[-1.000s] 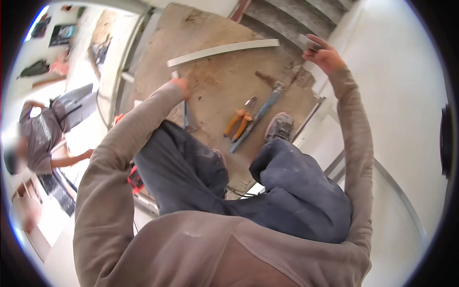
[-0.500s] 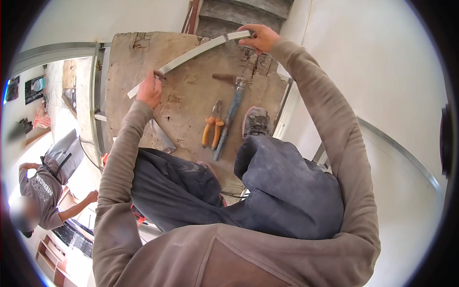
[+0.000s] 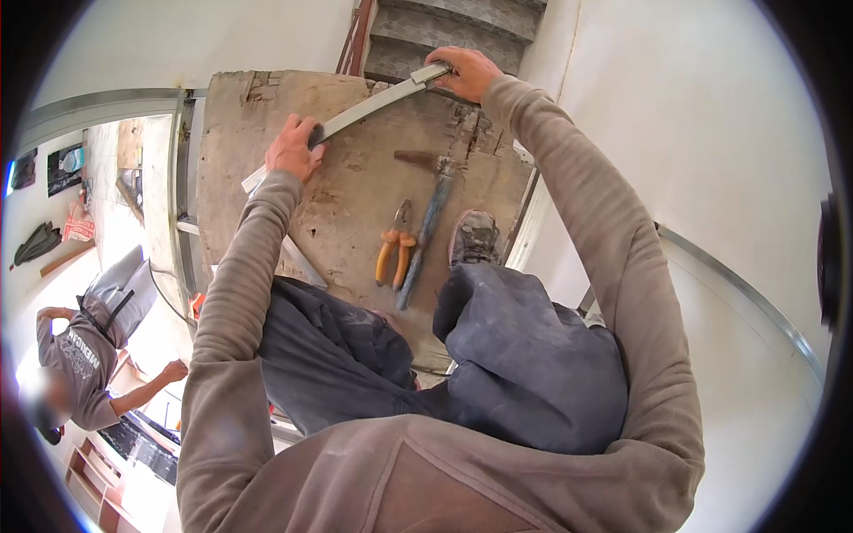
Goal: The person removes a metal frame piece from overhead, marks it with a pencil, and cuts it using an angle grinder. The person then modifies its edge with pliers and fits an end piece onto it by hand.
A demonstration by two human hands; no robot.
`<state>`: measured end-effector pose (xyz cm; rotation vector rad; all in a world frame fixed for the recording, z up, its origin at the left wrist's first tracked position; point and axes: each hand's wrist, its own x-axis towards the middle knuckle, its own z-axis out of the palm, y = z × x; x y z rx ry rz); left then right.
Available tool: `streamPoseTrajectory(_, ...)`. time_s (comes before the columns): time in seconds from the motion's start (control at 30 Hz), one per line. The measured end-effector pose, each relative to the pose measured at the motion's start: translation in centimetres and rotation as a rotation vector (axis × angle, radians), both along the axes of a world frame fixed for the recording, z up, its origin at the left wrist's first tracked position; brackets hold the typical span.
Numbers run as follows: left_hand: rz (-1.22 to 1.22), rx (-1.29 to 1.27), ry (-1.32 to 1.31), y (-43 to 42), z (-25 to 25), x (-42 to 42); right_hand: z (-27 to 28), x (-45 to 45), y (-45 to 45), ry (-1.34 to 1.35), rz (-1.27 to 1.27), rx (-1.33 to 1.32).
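Note:
A pale metal channel strip (image 3: 369, 106) slants over the wooden board (image 3: 355, 200), with a short end piece stepped at a joint near its upper right end. My left hand (image 3: 297, 149) is closed around the strip's lower-left part. The fingers of my right hand (image 3: 466, 73) grip the short end piece. Below the strip, pliers with orange handles (image 3: 395, 244) lie on the board. Beside them rests a hammer (image 3: 426, 231) with a rusty head and a worn blue handle. Another metal strip (image 3: 303, 263) lies partly behind my left forearm and leg.
My shoe (image 3: 475, 238) stands on the board, right of the hammer. Stairs (image 3: 444, 40) are beyond the board's far edge. A metal frame (image 3: 184, 178) borders an opening at left, where another person (image 3: 89, 360) is seen. White walls stand to the right.
My left hand has shifted up and right along the strip. My right hand has moved slightly left, and the short end piece now tilts up instead of bending flatter at the joint.

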<state>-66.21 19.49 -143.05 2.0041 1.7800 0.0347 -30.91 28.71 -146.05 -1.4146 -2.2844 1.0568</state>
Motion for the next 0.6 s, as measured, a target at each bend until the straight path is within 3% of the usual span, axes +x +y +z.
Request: streamPoseTrajectory(0.6,0.053,-0.009,-0.047,0.3,-0.2,0.7,-0.3,0.4,-0.7,-0.119,0.061,0.068)
